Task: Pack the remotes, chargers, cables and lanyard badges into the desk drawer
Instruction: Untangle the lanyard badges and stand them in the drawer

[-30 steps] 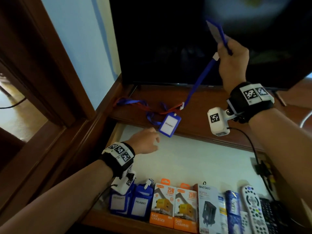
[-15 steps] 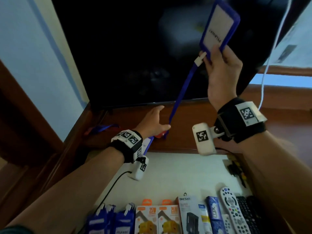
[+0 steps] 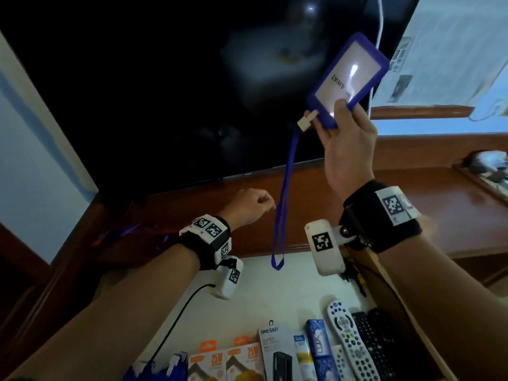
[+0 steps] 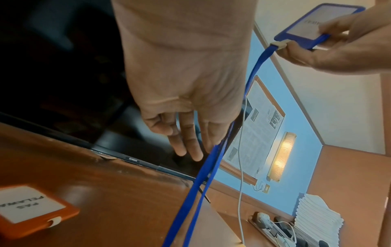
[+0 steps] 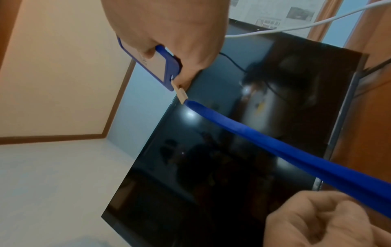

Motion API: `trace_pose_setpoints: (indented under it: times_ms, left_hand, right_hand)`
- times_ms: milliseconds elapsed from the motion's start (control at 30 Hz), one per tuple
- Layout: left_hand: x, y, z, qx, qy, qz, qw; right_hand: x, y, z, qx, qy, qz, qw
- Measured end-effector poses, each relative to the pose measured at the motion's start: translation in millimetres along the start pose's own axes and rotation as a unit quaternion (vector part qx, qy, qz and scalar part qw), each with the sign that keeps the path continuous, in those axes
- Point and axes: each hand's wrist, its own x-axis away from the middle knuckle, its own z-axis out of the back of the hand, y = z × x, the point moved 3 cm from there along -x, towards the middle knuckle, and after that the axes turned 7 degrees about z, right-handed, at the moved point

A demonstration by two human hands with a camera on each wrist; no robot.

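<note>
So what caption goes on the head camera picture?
Right hand lifts a blue badge, lanyard dangling over the open drawer.

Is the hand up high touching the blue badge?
Touching. The head view shows the right hand pinching the blue badge, thumb on its front, fingers behind.

Head cam looks down from above the TV [image 3: 165,92], both wrists in frame. Left wrist cam sits low near the TV's base, facing up-right; right wrist cam is close in front of the TV; all share it
</note>
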Motion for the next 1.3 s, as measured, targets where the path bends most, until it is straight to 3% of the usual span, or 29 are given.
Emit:
trace_pose_setpoints:
  times_ms: [133, 300, 400, 500, 633, 767, 833, 933, 1033, 1133, 1300]
  left_hand:
    - [9, 14, -7, 0.114, -0.007, 0.02, 0.993]
    - [34, 33, -11, 0.234, -0.026, 0.126, 0.964]
    - [46, 34, -17, 0.292, -0.04, 0.205, 0.933]
    - [55, 29, -23, 0.339, -0.032, 0.257, 0.905]
    - [74, 14, -23, 0.452, -0.017, 0.24, 0.859]
    - [93, 2, -18, 0.442, 0.031, 0.221, 0.869]
    - [105, -3, -17, 0.439, 0.028, 0.227, 0.869]
    - [120, -7, -12, 0.386, 0.008, 0.21, 0.898]
    - [131, -8, -5, 0.328, -0.027, 0.166, 0.93]
    - [138, -13, 4, 0.326, -0.053, 0.137, 0.934]
    - [146, -35, 25, 0.371, -0.018, 0.11, 0.922]
  right_hand:
    - [18, 2, 28, 0.072, -0.03, -0.03, 0.997]
    - [60, 15, 58, 0.169, -0.14, -0.055, 0.974]
    - [72, 26, 71, 0.282, -0.225, -0.027, 0.932]
    - [80, 40, 79, 0.311, -0.292, -0.046, 0.903]
    - [94, 57, 84, 0.282, -0.36, -0.071, 0.887]
    - [113, 74, 87, 0.244, -0.385, -0.087, 0.886]
    - [123, 82, 88, 0.207, -0.372, -0.104, 0.899]
    - [135, 89, 87, 0.16, -0.311, -0.177, 0.92]
    - [142, 95, 80, 0.158, -0.28, -0.217, 0.922]
    - [151, 102, 66, 0.147, -0.256, -0.263, 0.919]
    - [177, 111, 44, 0.136, -0.256, -0.307, 0.907]
